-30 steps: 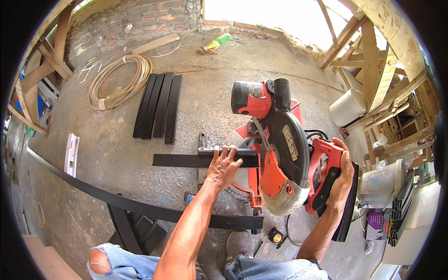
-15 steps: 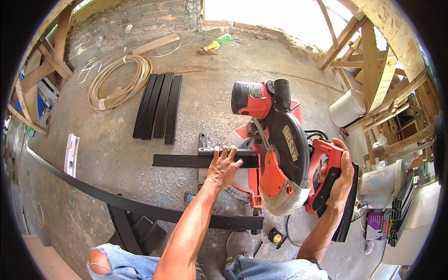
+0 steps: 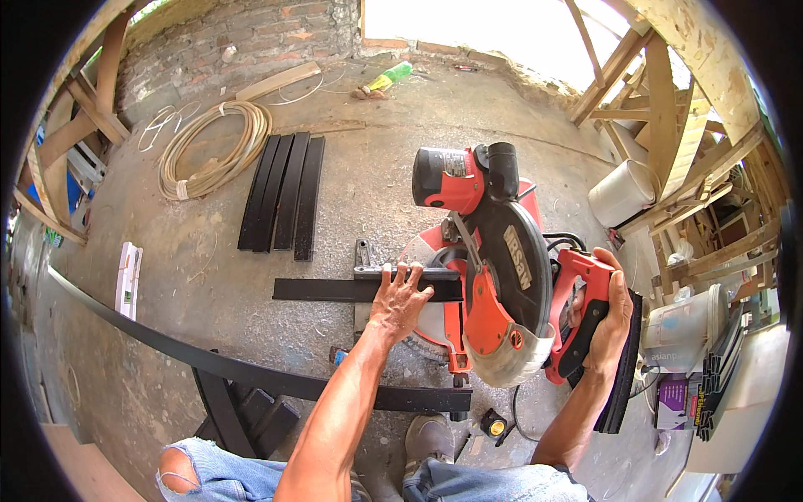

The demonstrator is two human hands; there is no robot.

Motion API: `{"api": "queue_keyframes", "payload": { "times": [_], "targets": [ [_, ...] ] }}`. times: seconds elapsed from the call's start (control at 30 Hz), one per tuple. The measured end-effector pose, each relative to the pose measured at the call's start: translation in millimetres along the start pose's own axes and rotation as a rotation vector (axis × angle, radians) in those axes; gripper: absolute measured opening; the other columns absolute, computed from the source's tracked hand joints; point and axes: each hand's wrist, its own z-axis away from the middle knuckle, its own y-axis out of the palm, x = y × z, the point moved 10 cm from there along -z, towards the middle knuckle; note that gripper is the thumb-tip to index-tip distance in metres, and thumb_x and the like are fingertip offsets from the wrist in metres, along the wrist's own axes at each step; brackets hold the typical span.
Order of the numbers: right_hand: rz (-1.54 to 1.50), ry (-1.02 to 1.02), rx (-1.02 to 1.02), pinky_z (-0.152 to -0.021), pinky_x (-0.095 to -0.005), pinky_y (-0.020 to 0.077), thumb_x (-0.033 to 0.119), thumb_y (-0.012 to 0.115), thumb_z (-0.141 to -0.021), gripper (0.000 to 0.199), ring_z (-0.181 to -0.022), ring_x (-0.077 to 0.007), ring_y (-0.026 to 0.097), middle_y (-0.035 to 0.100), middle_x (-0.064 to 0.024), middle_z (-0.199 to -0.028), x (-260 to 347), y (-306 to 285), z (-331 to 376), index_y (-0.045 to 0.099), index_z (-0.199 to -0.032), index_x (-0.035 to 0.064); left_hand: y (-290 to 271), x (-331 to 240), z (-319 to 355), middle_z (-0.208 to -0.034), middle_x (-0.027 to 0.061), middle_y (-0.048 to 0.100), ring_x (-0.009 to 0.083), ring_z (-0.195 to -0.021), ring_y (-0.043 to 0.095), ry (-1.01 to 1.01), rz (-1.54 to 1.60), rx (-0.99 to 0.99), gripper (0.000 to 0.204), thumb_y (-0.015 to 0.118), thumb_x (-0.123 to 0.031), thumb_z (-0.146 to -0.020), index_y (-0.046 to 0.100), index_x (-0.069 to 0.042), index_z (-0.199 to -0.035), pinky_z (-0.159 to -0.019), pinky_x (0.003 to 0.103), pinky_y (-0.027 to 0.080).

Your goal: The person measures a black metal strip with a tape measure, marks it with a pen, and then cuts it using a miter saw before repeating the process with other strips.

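A red and black miter saw stands on the floor in front of me. Across its base, along the fence, lies a short black bar, its right end beside the blade guard. My left hand presses this bar to the fence, the fingers hooked over the top. Around the saw's red and black handle, my right hand is closed; the fingers on its inner side are partly hidden. The blade's lower edge is hidden by the guards.
Several cut black bars lie side by side beyond my left hand, next to a cable coil. A long black bar crosses in front of my legs. A tape measure, white level and buckets surround the saw.
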Motion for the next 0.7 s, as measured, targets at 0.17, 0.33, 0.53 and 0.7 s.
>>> {"api": "queue_keyframes", "payload": {
  "times": [0.17, 0.33, 0.53, 0.7],
  "targets": [
    [-0.012, -0.011, -0.001, -0.044, -0.0234, 0.0402, 0.048, 0.038, -0.109, 0.058, -0.047, -0.0070, 0.049, 0.055, -0.0018, -0.062, 0.4, 0.6, 0.4, 0.055, -0.139, 0.0013, -2.6, 0.0, 0.7, -0.139, 0.0114, 0.046, 0.0305, -0.133, 0.039, 0.001, -0.007, -0.015, 0.043, 0.076, -0.019, -0.082, 0.071, -0.025, -0.125, -0.108, 0.051, 0.028],
    [0.009, -0.019, 0.008, -0.044, -0.0232, 0.0401, 0.047, 0.038, -0.109, 0.058, -0.047, -0.0068, 0.048, 0.055, -0.0018, -0.062, 1.5, 0.3, 0.3, 0.055, -0.139, 0.0008, -3.7, -0.9, 0.1, -0.139, 0.0111, 0.046, 0.0303, -0.134, 0.038, 0.000, -0.005, -0.010, 0.043, 0.076, -0.020, -0.082, 0.072, -0.025, -0.124, -0.107, 0.050, 0.029],
    [0.000, -0.026, 0.020, -0.044, -0.0234, 0.0406, 0.048, 0.038, -0.109, 0.059, -0.048, -0.0070, 0.049, 0.055, -0.0016, -0.062, -1.3, -0.2, -0.8, 0.054, -0.140, 0.0008, -1.0, 0.9, 0.6, -0.138, 0.0108, 0.047, 0.0306, -0.133, 0.040, 0.002, 0.001, -0.022, 0.043, 0.076, -0.020, -0.082, 0.072, -0.025, -0.124, -0.107, 0.050, 0.029],
    [0.002, -0.018, 0.010, -0.045, -0.0239, 0.0409, 0.048, 0.038, -0.109, 0.059, -0.048, -0.0074, 0.049, 0.055, -0.0017, -0.062, -1.9, -1.9, -0.8, 0.054, -0.140, 0.0010, 1.2, 0.1, -0.1, -0.138, 0.0109, 0.047, 0.0308, -0.134, 0.040, -0.001, -0.003, -0.003, 0.043, 0.075, -0.019, -0.083, 0.072, -0.026, -0.125, -0.108, 0.051, 0.029]
  ]
}}
